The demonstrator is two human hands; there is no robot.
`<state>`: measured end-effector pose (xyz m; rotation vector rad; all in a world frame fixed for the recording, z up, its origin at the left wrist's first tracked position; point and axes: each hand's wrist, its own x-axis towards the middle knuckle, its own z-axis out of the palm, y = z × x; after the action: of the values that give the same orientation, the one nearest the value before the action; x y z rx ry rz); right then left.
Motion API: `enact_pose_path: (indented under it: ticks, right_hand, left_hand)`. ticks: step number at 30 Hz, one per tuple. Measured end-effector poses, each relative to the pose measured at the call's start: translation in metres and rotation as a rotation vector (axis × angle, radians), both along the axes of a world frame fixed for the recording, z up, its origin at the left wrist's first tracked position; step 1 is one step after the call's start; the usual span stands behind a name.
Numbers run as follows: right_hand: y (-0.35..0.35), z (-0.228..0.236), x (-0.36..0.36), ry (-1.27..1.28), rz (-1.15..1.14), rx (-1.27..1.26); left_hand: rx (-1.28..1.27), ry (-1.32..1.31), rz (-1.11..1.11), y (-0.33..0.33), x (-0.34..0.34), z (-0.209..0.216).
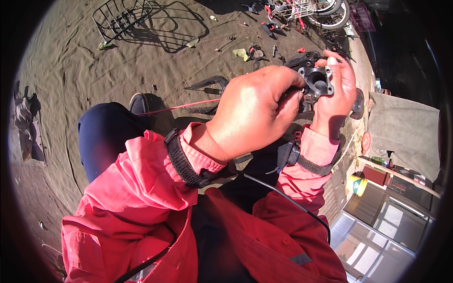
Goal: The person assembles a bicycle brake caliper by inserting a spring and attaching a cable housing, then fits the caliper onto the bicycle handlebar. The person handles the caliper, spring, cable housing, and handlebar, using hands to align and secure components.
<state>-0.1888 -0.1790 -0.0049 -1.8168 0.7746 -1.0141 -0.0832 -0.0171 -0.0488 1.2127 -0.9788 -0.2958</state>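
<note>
As the work sits upper right, the roomier side is left

On the left, the rumpled cloth spreads wide and should give the most room for moving, though the rack near its top edge could snag a sleeve. A knee and shoe bound the near side. The left hand is curled nearly closed against the left side of the fitting; its fingertips are partly hidden, so whether it pinches anything I cannot tell. Between both hands, the fitting shows its round bore. Probably metal, it should be stiff, fairly light and perhaps slick; its outer walls look the best hold, clear of the flange corners. The right hand wraps it, thumb along the right edge. Above, the wheel limits reach.
</note>
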Motion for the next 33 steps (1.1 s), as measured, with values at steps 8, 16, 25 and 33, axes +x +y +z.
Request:
enact_pose_path:
  ticks: [8, 16, 25, 33]
  right_hand:
    - [0.001, -0.003, -0.001, -0.010, 0.027, -0.036]
    - [0.010, 0.002, -0.007, 0.009, 0.039, 0.028]
    - [0.020, 0.004, -0.006, 0.029, -0.009, 0.031]
    - [0.025, 0.004, -0.006, 0.038, -0.031, -0.035]
  left_hand:
    - [0.001, -0.033, 0.000, 0.001, 0.002, 0.002]
    - [0.005, -0.004, -0.039, 0.004, 0.001, 0.003]
    - [0.040, -0.083, -0.023, 0.006, 0.003, 0.008]
    - [0.035, -0.096, -0.058, 0.008, 0.004, 0.011]
